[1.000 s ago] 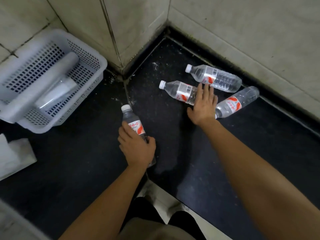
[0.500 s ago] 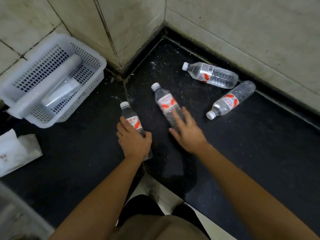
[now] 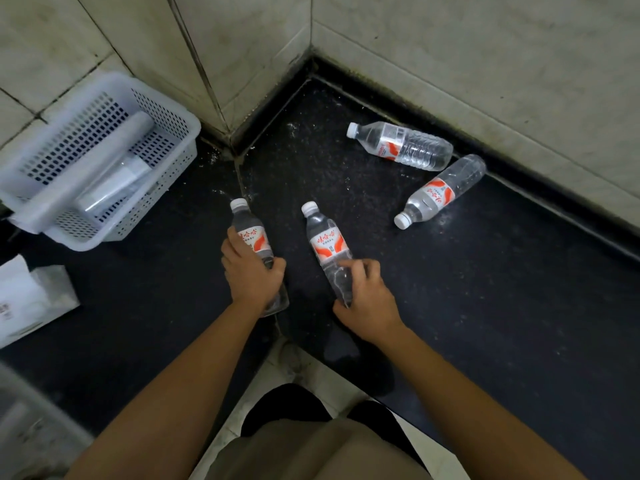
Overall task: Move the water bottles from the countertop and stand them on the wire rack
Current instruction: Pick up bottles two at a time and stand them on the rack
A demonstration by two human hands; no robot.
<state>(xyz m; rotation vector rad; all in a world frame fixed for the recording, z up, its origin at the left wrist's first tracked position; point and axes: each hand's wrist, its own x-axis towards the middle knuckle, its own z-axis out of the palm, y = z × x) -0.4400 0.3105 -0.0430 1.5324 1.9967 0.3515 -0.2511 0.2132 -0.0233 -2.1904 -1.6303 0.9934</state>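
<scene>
left hand clamped round a bottle | right hand gripping a second bottle, both on the black countertop | two more bottles lie by the wall | labels red-white, Chinese script, unreadable

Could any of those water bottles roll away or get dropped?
Maybe. The right hand holds its bottle only near the bottom, so that grip may slip as it lifts. The left hand wraps its bottle more fully. Two more bottles lie on their sides on the counter, and a bump could roll them. No rack is in view, so carrying two at once adds risk.
</scene>
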